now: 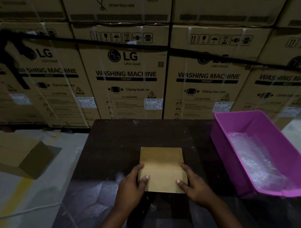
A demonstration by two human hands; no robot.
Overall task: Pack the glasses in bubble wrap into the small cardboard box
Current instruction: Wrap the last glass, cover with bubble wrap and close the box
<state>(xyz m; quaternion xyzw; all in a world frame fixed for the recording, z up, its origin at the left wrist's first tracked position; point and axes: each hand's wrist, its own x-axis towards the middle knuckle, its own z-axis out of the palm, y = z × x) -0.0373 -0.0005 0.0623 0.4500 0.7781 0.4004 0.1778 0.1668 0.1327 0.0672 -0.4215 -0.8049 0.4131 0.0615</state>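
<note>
A small brown cardboard box [161, 171] lies on the dark table [118, 140] in front of me, its far flap standing open. My left hand [132, 186] grips its left side, thumb on top. My right hand [192, 186] grips the right side the same way. To the right, a purple plastic bin [282, 137] holds bubble-wrapped bundles [256, 161]. I cannot tell what is inside the wrap, and no bare glasses are in view.
A larger open cardboard box [14, 154] lies on the floor at left beside a yellow floor line [14, 197]. Stacked washing-machine cartons [128, 75] form a wall behind the table. Clear plastic sheet [91, 202] hangs off the table's near edge.
</note>
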